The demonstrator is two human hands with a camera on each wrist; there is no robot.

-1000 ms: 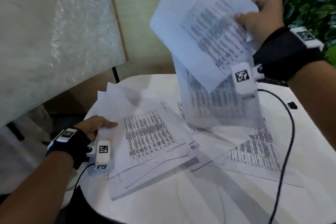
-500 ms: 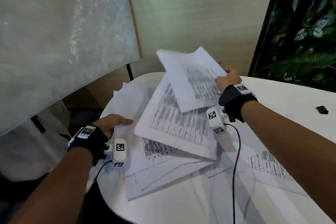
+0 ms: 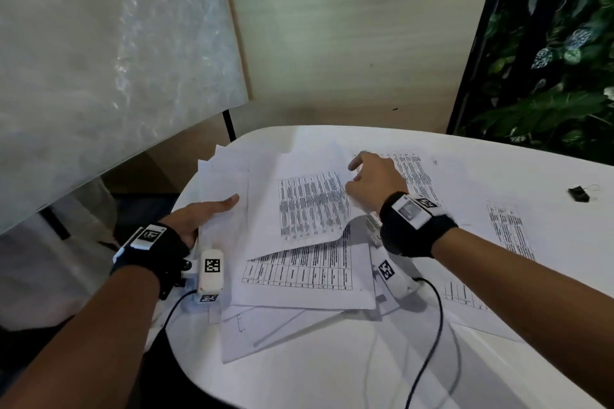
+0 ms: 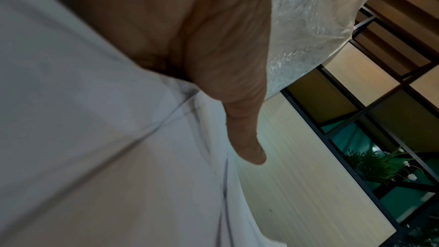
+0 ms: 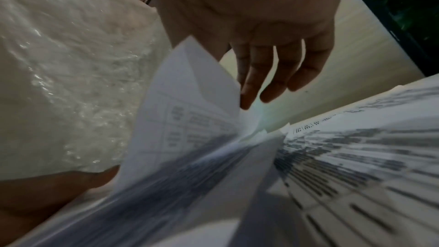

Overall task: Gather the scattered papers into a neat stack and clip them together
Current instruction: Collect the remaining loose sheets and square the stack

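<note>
The right hand (image 3: 372,181) hovers slack-fingered over the top sheet's (image 3: 309,206) right edge, gripping nothing. The left hand (image 3: 202,216) lies flat, holding the loose pile's (image 3: 299,272) left side. More printed sheets (image 3: 508,229) lie to the right on the worktop (image 3: 332,372), nearer the right hand; the binder clip (image 3: 578,193) sits beyond them.

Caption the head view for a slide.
Left hand steadies the paper pile; right hand lays a sheet on top.
</note>
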